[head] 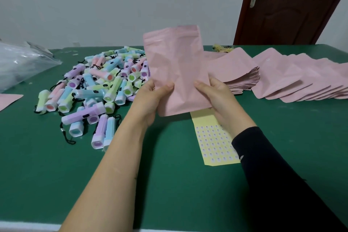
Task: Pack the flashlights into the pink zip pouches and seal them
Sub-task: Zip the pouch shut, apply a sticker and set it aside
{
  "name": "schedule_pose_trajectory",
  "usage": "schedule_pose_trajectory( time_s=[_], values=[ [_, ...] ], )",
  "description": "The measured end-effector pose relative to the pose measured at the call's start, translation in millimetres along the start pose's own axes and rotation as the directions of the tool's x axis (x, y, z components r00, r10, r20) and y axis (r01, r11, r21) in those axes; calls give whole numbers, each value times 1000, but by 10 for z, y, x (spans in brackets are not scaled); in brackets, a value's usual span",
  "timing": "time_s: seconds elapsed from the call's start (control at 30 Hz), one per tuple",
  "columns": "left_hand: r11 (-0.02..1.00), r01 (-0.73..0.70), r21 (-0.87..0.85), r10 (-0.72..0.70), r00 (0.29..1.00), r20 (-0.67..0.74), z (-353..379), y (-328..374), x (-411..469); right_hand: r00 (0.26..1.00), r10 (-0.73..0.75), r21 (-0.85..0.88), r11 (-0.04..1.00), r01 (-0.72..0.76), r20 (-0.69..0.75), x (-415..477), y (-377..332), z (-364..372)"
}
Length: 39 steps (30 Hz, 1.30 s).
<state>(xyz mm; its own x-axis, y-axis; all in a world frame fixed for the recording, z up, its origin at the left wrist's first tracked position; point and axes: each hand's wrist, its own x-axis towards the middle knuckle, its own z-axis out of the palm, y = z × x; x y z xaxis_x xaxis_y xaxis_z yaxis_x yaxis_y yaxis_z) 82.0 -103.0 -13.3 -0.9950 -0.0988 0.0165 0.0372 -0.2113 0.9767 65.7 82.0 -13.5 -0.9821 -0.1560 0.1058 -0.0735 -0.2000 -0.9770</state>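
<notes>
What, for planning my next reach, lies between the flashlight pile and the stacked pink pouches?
Head view: a pink zip pouch, held up by the left hand and right hand, fills that gap; below it lies a yellow sticker sheet.

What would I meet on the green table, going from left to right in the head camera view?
clear plastic bag → pile of flashlights → held pink pouch → stack of pink pouches → fanned row of pink pouches

left hand (148,99) + right hand (220,98) pinch pink pouch (175,66) upright | flashlight pile (98,84) beside | seal state unclear
</notes>
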Motion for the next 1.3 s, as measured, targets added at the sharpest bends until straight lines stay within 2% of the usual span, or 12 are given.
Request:
schedule_pose_trajectory(
  time_s=[0.07,0.13,0.27,0.37,0.53,0.67,0.73,0.9,1.13,1.3],
  values=[
    [999,3,-35,-3,1000,1,-5,18,-3,997,62,-58,997,-59,52,4,22,-15],
    [998,16,-56,-15,1000,15,-29,35,-6,996,81,-109,991,-76,41,9,29,-11],
    [996,20,-84,-22,1000,-17,-60,39,20,990,95,-48,995,-90,107,7,15,-18],
    [995,13,-97,-19,998,-54,-62,19,38,979,120,-116,988,-102,165,-6,7,-12],
    [995,11,-96,-13,1000,-21,-68,36,30,989,100,-199,977,-77,109,8,-2,11],
    [994,-6,-108,5,1000,-10,-82,75,8,977,134,-261,961,-87,168,3,-29,6],
    [995,15,-95,-16,1000,-9,-86,75,4,980,134,-242,965,-96,146,-9,-32,34],
    [996,89,11,-89,995,37,-53,49,-7,996,90,-112,990,-91,-13,-7,-40,83],
    [993,114,-3,-113,991,77,-71,108,-33,993,113,-141,984,-114,-10,-17,-63,85],
    [990,128,59,-132,987,87,-85,116,-30,992,119,-74,990,-121,-32,-6,-62,90]
  ],
)
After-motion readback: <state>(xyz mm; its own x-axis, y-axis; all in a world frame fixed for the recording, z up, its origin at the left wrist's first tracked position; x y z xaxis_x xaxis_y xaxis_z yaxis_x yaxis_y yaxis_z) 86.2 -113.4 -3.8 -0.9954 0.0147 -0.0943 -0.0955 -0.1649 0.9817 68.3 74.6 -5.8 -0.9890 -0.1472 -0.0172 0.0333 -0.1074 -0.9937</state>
